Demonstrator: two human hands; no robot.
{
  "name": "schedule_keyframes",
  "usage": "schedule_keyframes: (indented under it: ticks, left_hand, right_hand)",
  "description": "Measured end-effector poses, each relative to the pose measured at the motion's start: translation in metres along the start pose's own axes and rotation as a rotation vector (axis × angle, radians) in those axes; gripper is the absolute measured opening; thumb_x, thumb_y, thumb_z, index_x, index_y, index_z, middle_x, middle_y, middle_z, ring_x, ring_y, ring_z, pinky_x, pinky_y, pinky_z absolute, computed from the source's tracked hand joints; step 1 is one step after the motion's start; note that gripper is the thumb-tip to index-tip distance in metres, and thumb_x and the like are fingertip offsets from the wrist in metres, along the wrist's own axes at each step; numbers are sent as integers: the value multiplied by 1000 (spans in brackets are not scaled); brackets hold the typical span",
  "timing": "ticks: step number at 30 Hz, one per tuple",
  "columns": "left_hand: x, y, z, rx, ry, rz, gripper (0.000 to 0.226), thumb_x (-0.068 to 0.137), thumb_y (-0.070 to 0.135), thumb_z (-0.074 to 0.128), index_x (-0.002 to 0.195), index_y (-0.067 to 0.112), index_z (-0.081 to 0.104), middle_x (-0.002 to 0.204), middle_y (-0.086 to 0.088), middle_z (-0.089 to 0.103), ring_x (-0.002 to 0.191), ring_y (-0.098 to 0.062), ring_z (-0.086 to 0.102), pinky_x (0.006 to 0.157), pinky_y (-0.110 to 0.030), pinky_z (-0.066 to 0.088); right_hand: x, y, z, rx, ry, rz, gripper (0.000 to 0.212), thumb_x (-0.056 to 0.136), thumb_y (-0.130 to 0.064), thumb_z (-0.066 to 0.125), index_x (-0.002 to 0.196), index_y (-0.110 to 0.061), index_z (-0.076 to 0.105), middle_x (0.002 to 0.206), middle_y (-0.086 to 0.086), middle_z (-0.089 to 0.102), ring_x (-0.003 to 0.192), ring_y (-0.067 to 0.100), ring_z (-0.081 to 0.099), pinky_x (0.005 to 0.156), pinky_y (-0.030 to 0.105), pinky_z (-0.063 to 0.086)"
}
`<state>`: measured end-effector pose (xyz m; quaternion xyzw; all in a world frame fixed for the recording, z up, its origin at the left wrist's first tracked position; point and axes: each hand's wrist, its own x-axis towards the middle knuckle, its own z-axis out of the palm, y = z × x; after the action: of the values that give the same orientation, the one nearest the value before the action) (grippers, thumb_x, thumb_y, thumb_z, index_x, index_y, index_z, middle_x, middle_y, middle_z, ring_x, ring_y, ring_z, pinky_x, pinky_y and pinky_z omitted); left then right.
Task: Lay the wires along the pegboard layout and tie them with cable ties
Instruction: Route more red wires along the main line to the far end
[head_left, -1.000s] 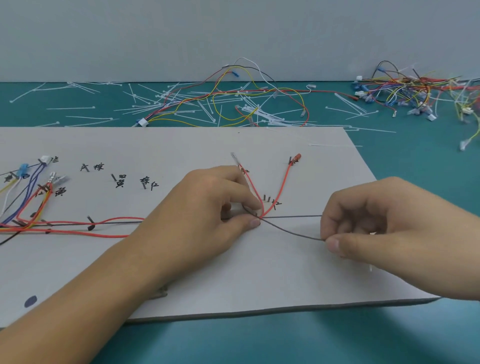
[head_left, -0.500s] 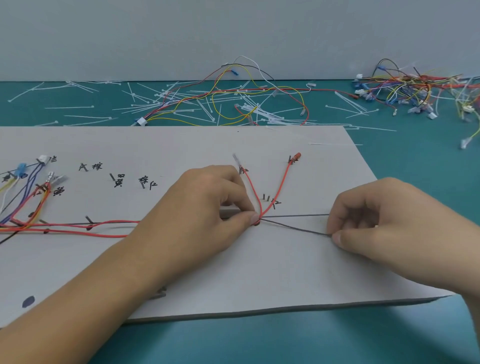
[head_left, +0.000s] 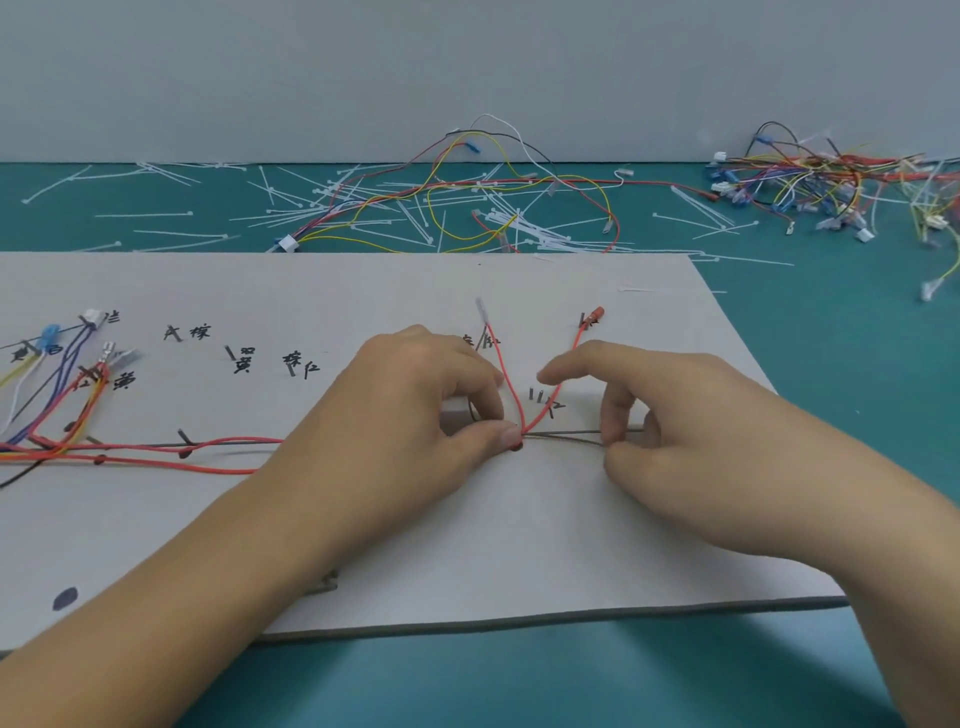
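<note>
**Wires partly laid, fork untied**

Red wires (head_left: 511, 395) were routed along the board (head_left: 467, 571) (left-side bundle (head_left: 52, 453) seated). Their fork was pinched by the left hand (head_left: 415, 415). The grey wire (head_left: 566, 439) was pinched by the right hand (head_left: 675, 441). Cable ties (head_left: 143, 214) lay loose on the surface, so tying was judged outstanding.

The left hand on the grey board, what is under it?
Thin red wires run in under the left hand and two red branches fan out at its thumb. The stretch between is covered by the hand.
</note>
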<state>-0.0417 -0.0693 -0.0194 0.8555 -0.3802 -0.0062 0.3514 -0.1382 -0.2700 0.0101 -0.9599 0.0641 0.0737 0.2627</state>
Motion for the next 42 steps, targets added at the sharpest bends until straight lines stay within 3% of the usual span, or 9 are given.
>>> schedule_keyframes:
  ticks: [3, 8, 15, 18, 21, 24, 28, 36, 42]
  left_hand:
    - [0, 0, 1, -4, 17, 6, 9, 79, 28, 88, 78, 24, 80, 94, 12, 77, 99, -14, 66, 87, -37, 50]
    - [-2, -3, 2, 5, 33, 50, 15, 83, 31, 86, 91, 20, 80, 92, 6, 77, 91, -16, 71, 82, -39, 56]
    - [3, -6, 1, 37, -7, 166, 14, 85, 24, 85, 94, 17, 78, 97, 6, 74, 95, -15, 70, 84, -40, 55]
    - [3, -5, 2, 23, -21, 187, 6, 87, 18, 83, 92, 18, 80, 95, 6, 74, 93, -16, 70, 83, -39, 54]
    - [4, -4, 3, 18, -47, 204, 3, 88, 14, 82, 87, 18, 81, 92, 5, 75, 89, -18, 70, 80, -41, 54]
    - [3, -3, 2, 34, -63, 213, 4, 89, 15, 80, 89, 19, 81, 92, 7, 75, 88, -16, 68, 79, -40, 53]
    - [3, -2, 2, 55, -81, 216, 4, 92, 17, 76, 91, 20, 79, 92, 8, 70, 90, -15, 63, 81, -39, 51]
    - [9, -1, 5, -5, -102, 131, 15, 85, 9, 78, 77, 21, 74, 80, 12, 69, 87, -11, 58, 79, -26, 44]
    - [11, 0, 5, -10, -103, 148, 17, 81, 4, 77, 73, 19, 73, 77, 11, 68, 87, -14, 61, 79, -35, 47]
  right_hand:
    - [10, -3, 9, 22, 66, -49, 48, 89, -22, 61, 121, -55, 51, 88, -12, 62, 71, -5, 56, 62, 25, 46]
    - [23, -3, 21, 56, 185, -109, 17, 92, -29, 68, 107, -38, 73, 73, -9, 65, 70, -9, 56, 64, 11, 43]
    - [24, 8, 20, 93, 207, -118, 21, 90, -35, 75, 108, -44, 75, 76, -14, 66, 73, -8, 56, 66, 9, 41]
    - [22, 12, 18, 58, 215, -101, 29, 89, -31, 77, 110, -49, 74, 89, -31, 61, 76, -8, 54, 63, 9, 39]
    - [20, 15, 17, 45, 208, -81, 31, 89, -31, 77, 111, -52, 72, 94, -35, 58, 78, -10, 54, 60, 9, 38]
    - [18, 18, 14, 23, 188, -78, 29, 89, -31, 77, 109, -52, 73, 93, -32, 59, 78, -7, 54, 58, 12, 36]
    - [13, 23, 10, 5, 186, -70, 12, 87, -28, 79, 87, -38, 73, 86, -27, 61, 74, -4, 55, 56, 14, 37]
    - [2, 30, 3, -16, 188, -83, 17, 87, -18, 78, 75, -29, 71, 74, -15, 63, 76, -2, 57, 64, 9, 42]
    - [12, 23, 3, -122, 236, -83, 16, 88, -23, 77, 75, -24, 67, 75, -12, 62, 73, 4, 55, 64, 17, 45]
